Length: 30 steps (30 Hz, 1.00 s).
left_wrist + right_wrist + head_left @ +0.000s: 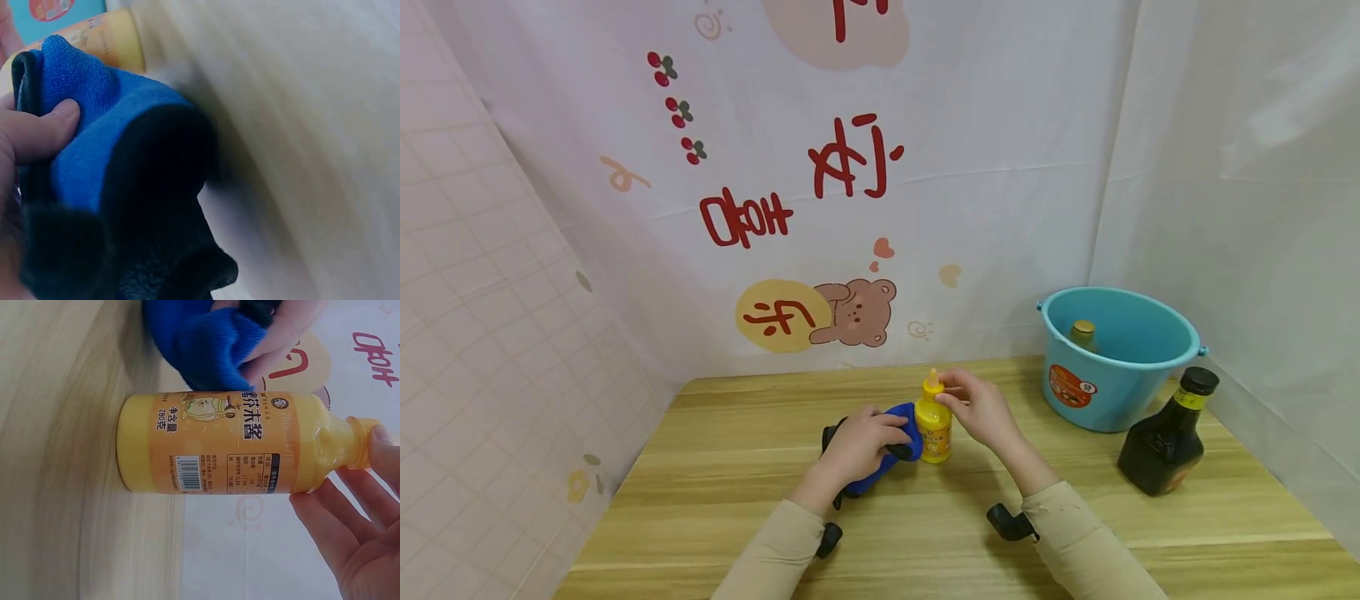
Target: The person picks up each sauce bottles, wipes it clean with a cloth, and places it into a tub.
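Observation:
A yellow squeeze bottle (935, 433) with a pointed nozzle stands upright on the table. At its neck and cap, my right hand (983, 408) grips it; in the right wrist view the thumb lies on the cap and the fingers (331, 531) reach the shoulder. My left hand (863, 442) holds a blue cloth (94, 94) with black edging, bunched up. The thumb presses into its blue side in the left wrist view. The cloth (212, 347) is up against or very near the bottle's left side; whether they touch, I cannot tell.
A light-blue bucket (1093, 387) stands at the back right with a gold-capped bottle (1083, 335) inside. In front of it is a dark bottle (1163, 442) with a black cap. A printed white curtain (1000, 208) hangs behind the wooden table (737, 467).

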Each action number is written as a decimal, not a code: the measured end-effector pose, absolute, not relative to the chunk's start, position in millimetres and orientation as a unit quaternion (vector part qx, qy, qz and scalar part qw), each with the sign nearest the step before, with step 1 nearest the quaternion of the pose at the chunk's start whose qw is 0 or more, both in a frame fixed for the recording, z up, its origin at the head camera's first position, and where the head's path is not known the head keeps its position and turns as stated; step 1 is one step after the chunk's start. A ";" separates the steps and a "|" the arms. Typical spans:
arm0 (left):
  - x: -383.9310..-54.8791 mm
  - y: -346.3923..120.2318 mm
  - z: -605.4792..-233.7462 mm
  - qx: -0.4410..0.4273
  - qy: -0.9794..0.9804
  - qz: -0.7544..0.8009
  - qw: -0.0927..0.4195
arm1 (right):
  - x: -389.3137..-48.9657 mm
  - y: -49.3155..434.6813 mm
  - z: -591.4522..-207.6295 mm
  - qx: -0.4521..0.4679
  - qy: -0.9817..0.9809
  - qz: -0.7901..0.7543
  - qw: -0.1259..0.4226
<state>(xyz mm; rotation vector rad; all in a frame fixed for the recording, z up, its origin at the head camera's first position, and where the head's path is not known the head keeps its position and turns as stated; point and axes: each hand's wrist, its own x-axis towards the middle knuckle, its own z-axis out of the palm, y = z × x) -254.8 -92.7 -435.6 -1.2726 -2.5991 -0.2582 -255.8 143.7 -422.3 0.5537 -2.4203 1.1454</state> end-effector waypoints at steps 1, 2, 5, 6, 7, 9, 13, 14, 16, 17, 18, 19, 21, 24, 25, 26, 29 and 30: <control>-255.1 -92.1 -437.1 -0.436 -0.888 -0.083 0.116 | -255.8 143.5 -422.1 0.198 -0.867 0.410 0.203; -255.4 -91.6 -438.2 -0.438 -0.888 -0.076 0.115 | -255.8 143.4 -422.1 0.197 -0.867 0.410 0.204; -256.3 -89.9 -442.1 -0.439 -0.891 -0.057 0.104 | -256.0 143.0 -422.0 0.198 -0.866 0.410 0.206; -256.8 -89.3 -443.7 -0.439 -0.892 -0.049 0.101 | -256.0 142.7 -422.1 0.198 -0.866 0.411 0.206; -257.0 -88.8 -445.1 -0.437 -0.893 -0.041 0.098 | -255.9 142.5 -422.2 0.198 -0.866 0.411 0.206; -257.3 -88.2 -447.3 -0.433 -0.896 -0.032 0.093 | -255.5 142.0 -422.5 0.199 -0.865 0.411 0.206; -257.9 -88.3 -448.6 -0.429 -0.898 -0.030 0.090 | -254.4 141.5 -422.4 0.195 -0.866 0.413 0.202; -258.0 -88.8 -448.6 -0.428 -0.899 -0.029 0.089 | -254.1 141.4 -422.2 0.193 -0.867 0.413 0.201; -257.4 -90.1 -447.4 -0.426 -0.900 -0.029 0.087 | -253.4 141.2 -421.6 0.189 -0.868 0.415 0.195; -256.8 -90.8 -446.5 -0.424 -0.901 -0.029 0.086 | -253.3 141.1 -421.6 0.188 -0.868 0.417 0.192; -256.3 -91.7 -445.8 -0.422 -0.902 -0.030 0.086 | -253.1 140.9 -421.5 0.186 -0.868 0.420 0.189; -255.7 -92.6 -445.0 -0.420 -0.903 -0.031 0.085 | -253.1 140.5 -421.6 0.186 -0.866 0.425 0.186; -254.3 -94.5 -442.8 -0.418 -0.904 -0.036 0.083 | -252.7 139.5 -421.5 0.184 -0.862 0.438 0.179; -253.3 -97.7 -440.7 -0.413 -0.906 -0.041 0.082 | -252.6 137.4 -422.3 0.179 -0.855 0.454 0.177; -253.1 -99.0 -440.0 -0.411 -0.907 -0.043 0.083 | -252.7 136.3 -422.9 0.177 -0.854 0.455 0.181; -253.0 -100.2 -439.4 -0.409 -0.907 -0.044 0.084 | -252.5 135.2 -423.0 0.175 -0.854 0.453 0.186; -253.0 -103.7 -437.7 -0.405 -0.908 -0.051 0.092 | -251.3 131.4 -422.9 0.165 -0.859 0.436 0.210; -252.8 -104.7 -436.8 -0.404 -0.908 -0.055 0.096 | -250.6 129.8 -422.4 0.161 -0.864 0.424 0.219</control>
